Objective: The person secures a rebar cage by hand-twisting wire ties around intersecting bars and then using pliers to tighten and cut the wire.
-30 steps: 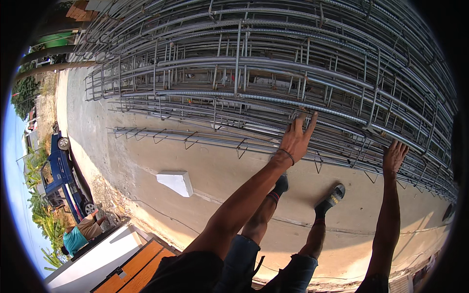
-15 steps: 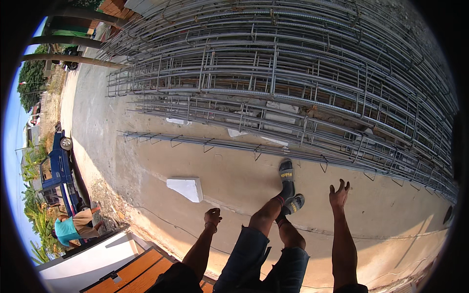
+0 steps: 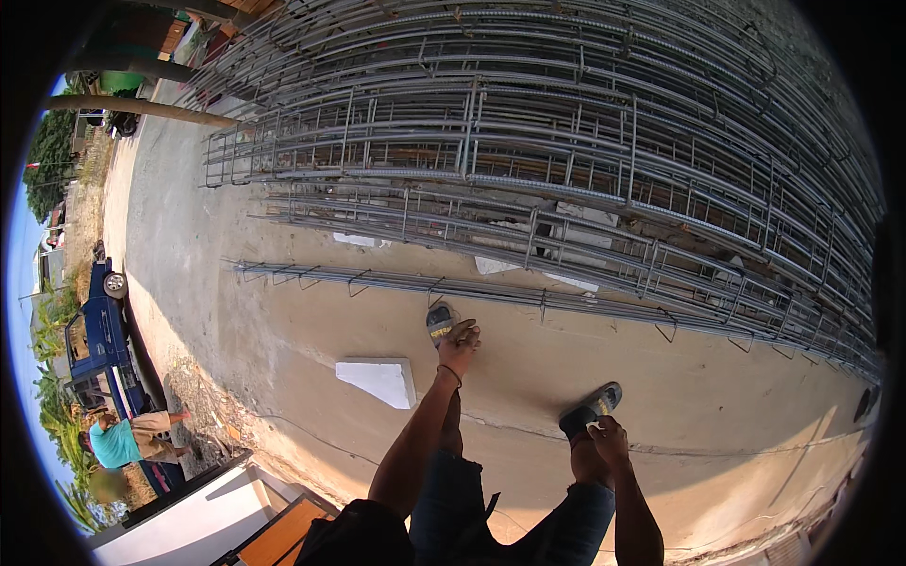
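Note:
My left hand (image 3: 460,347) reaches out over my left sandal (image 3: 440,322), its fingers loosely bent and a little apart, with nothing seen in them. It is just short of a long, thin rebar cage (image 3: 406,282) lying on the ground. My right hand (image 3: 612,443) is beside my right sandal (image 3: 598,400), its fingers drawn together. A small pale spot shows at its fingertips; what it is I cannot make out. Beyond the thin cage, a large stack of steel rebar cages (image 3: 528,179) spans the view.
A white angular slab (image 3: 376,380) lies on the concrete floor (image 3: 311,330) left of my feet. More pale blocks (image 3: 580,226) sit under the stack. At the far left are a blue pickup truck (image 3: 102,325) and a person in a turquoise shirt (image 3: 115,443). Wooden posts (image 3: 142,108) stand behind.
My left hand has moved forward and right, toward the thin cage. My right hand has drawn back and left, its fingers closing. My feet have stepped apart, the left one ahead.

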`<state>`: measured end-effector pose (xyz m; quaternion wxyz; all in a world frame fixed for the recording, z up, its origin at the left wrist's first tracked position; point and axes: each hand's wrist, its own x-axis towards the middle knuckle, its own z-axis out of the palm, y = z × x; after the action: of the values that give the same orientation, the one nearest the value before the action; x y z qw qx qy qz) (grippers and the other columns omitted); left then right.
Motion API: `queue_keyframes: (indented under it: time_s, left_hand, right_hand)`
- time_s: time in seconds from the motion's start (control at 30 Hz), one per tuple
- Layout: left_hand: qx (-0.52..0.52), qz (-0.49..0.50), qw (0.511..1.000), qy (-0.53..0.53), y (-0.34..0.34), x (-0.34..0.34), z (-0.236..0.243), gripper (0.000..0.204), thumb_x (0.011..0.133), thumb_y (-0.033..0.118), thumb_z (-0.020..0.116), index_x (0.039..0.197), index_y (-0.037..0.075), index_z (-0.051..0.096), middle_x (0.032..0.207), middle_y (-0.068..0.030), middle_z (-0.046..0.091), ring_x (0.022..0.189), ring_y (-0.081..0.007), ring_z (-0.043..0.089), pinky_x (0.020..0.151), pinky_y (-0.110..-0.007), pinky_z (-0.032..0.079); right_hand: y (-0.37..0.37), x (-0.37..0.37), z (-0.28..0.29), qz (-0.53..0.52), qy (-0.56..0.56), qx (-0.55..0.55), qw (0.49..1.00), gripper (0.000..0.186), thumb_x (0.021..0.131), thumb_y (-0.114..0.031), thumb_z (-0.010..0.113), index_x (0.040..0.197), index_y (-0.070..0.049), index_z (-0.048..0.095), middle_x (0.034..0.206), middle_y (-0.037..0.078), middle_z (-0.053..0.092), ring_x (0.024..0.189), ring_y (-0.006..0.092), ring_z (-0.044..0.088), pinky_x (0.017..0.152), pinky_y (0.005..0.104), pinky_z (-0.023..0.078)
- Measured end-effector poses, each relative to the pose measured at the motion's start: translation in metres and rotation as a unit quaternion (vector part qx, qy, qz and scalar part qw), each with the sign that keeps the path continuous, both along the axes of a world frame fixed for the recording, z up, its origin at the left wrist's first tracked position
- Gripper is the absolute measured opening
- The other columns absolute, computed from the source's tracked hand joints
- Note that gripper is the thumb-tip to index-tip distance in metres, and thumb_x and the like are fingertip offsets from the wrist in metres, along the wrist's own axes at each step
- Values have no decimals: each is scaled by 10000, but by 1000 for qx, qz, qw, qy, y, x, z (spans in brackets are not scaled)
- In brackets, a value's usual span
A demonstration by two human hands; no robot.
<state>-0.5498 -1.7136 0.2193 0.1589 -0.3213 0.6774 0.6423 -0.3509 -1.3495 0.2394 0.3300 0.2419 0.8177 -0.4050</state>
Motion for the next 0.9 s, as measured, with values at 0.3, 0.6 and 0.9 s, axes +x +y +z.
queue_keyframes:
  time_s: [0.3,0.6,0.9]
  left_hand:
    - [-128,-195,971,-57,-142,23,8,265,866,159,677,1113,64,675,903,-53,708,780,-129,665,661,-256,522]
    - [-246,-197,947,-67,-275,-43,-38,271,861,168,671,1104,50,673,926,-109,717,780,-182,686,691,-292,537]
    - [-327,-278,903,-15,-255,-81,-91,257,826,203,688,1035,55,691,986,-117,700,834,-248,687,746,-349,548]
  right_hand:
    - [-295,-241,-73,-55,273,-90,956,334,853,-30,664,1180,-24,597,1065,156,674,950,252,687,807,342,552]
    - [-395,-342,-161,-43,205,87,974,465,789,-299,728,1142,-35,580,1137,180,615,1100,385,525,913,531,417]
    - [-348,-286,-81,300,257,207,895,210,848,-216,609,932,-24,613,845,125,661,1005,286,546,890,551,406]
